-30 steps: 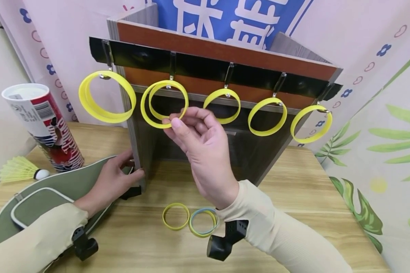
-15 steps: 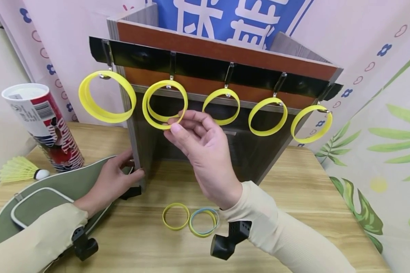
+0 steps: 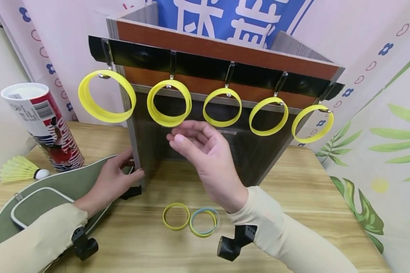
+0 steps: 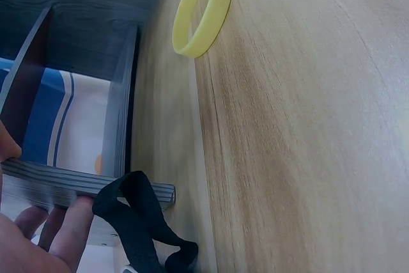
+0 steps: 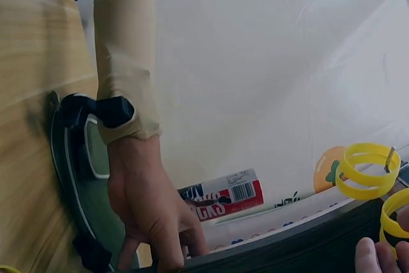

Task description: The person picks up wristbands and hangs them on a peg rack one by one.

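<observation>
Yellow bands [image 3: 168,121] hang by the half-curled right grip [image 3: 210,163]; left grip [image 3: 111,182] holds panel [image 4: 61,180].

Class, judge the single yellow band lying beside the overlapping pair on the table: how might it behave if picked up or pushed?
The yellow band is probably light, since its wall is thin around an open centre. It is likely springy rather than floppy: similar hanging bands look round on their hooks. Lying flat, it would probably slide before rolling.
</observation>
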A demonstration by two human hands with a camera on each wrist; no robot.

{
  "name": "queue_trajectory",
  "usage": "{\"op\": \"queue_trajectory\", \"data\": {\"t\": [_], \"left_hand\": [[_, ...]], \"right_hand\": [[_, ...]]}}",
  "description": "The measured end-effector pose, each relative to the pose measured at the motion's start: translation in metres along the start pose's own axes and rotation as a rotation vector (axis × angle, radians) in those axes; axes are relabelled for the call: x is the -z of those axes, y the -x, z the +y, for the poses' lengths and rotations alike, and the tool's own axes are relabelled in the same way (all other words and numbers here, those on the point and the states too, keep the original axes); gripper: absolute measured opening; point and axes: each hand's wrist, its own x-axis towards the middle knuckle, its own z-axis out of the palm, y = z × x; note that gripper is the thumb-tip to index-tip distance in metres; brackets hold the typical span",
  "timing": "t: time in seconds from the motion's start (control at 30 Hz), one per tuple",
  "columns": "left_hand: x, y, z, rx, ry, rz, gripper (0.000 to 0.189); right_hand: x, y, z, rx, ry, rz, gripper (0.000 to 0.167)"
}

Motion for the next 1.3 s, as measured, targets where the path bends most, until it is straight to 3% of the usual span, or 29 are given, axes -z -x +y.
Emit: {"op": "queue_trajectory", "data": {"t": [0.23,0.43,0.7,1.0,1.17,1.3], "left_hand": [[0.000,0.000,0.000,0.022,-0.011,-0.009,0.057],[0.002,0.000,0.002,0.016,-0.005,-0.007,0.055],[0.003,0.001,0.002,0.033,-0.010,-0.013,0.056],[0.002,-0.001,0.004,0.037,-0.014,-0.020,0.056],[0.002,0.000,0.004,0.045,-0.008,-0.019,0.055],[0.001,0.000,0.004,0.050,0.000,-0.020,0.055]], "right_hand": [[0.015,0.006,0.010,-0.105,0.116,-0.051,0.030],[0.040,0.012,0.031,-0.228,0.366,-0.143,0.024],[0.094,0.022,0.070,-0.347,0.660,-0.302,0.022],[0.128,0.040,0.084,-0.597,0.642,-0.396,0.024],[0.132,0.047,0.088,-0.633,0.647,-0.440,0.018],[0.136,0.051,0.093,-0.628,0.635,-0.422,0.018]]}}
